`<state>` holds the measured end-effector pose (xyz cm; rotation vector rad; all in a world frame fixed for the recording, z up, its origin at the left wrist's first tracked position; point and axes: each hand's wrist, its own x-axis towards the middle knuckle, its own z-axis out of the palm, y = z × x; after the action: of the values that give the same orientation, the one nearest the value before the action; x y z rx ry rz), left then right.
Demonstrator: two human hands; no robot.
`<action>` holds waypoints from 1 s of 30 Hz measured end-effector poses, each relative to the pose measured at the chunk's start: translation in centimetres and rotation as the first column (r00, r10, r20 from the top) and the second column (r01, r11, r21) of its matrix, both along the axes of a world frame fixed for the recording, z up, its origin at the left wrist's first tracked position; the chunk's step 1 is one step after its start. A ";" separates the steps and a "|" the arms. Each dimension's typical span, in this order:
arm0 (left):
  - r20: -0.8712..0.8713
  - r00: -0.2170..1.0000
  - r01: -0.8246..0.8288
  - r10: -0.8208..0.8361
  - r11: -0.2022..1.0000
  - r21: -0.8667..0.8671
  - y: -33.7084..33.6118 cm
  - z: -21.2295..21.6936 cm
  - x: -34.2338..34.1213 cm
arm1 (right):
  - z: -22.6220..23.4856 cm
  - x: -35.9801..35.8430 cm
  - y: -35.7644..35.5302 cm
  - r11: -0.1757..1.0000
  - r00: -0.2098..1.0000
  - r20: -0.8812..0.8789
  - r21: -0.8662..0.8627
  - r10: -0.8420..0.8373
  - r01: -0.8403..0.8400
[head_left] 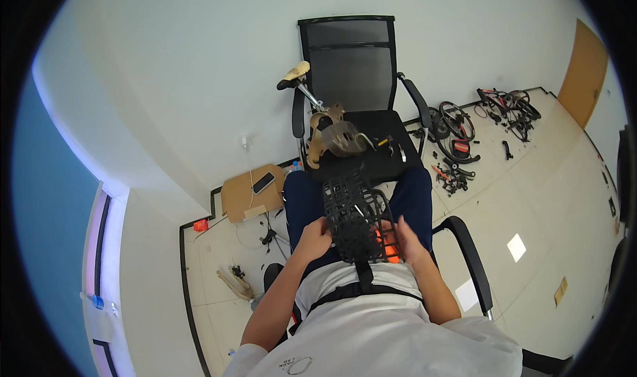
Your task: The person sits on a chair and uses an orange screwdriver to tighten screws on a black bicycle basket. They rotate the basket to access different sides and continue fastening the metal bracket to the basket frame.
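A black plastic lattice basket (352, 224) sits over my lap, tilted, between my two hands. My left hand (314, 240) is closed on its left side, fingertips partly hidden by the lattice. Along the right rim, my right hand (411, 244) grips the basket with curled fingers. Something bright orange (391, 248) shows through the openings near my right hand; its kind I cannot make out. A black strap (363, 275) hangs below the basket over my white shirt.
A black mesh office chair (348, 62) faces me, bearing a bicycle saddle on a post (295, 75), brown plastic parts (338, 138) and a yellow-handled tool (383, 141). Bicycle parts (458, 122) lie on the right floor. A phone (263, 183) rests on a cardboard box (235, 194) at left.
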<state>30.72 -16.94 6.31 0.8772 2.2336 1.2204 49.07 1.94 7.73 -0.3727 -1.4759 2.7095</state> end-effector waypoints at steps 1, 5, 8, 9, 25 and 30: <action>0.048 0.998 0.031 -0.031 1.000 -0.003 0.1 0.0 0.0 | 0.0 -0.1 0.7 0.998 0.999 0.038 -0.056 0.003 -0.001; 0.041 0.998 0.031 -0.041 0.976 0.217 0.3 -0.2 1.1 | -2.2 -1.2 1.7 0.970 0.996 -0.012 0.226 -0.083 0.084; 0.137 0.987 0.037 -0.089 0.940 0.340 0.5 -2.7 0.2 | -1.5 -0.5 1.1 0.982 0.998 -0.050 0.181 -0.043 0.052; 0.146 0.984 0.040 -0.098 0.934 0.356 0.7 -2.1 0.3 | -2.0 -0.4 1.0 0.988 0.992 -0.119 0.144 -0.036 0.053; -0.053 0.961 -0.235 0.270 0.905 0.354 1.2 0.8 2.3 | 0.9 0.6 3.4 0.652 0.998 0.033 0.755 0.055 -0.061; -0.045 0.951 -0.270 0.306 0.892 0.363 0.7 1.9 1.9 | 0.2 -0.2 3.0 0.589 0.991 -0.091 0.808 0.097 0.016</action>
<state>32.63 -16.26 8.16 0.7630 2.3238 1.7972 48.84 4.91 7.96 -0.1002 -2.4498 1.6989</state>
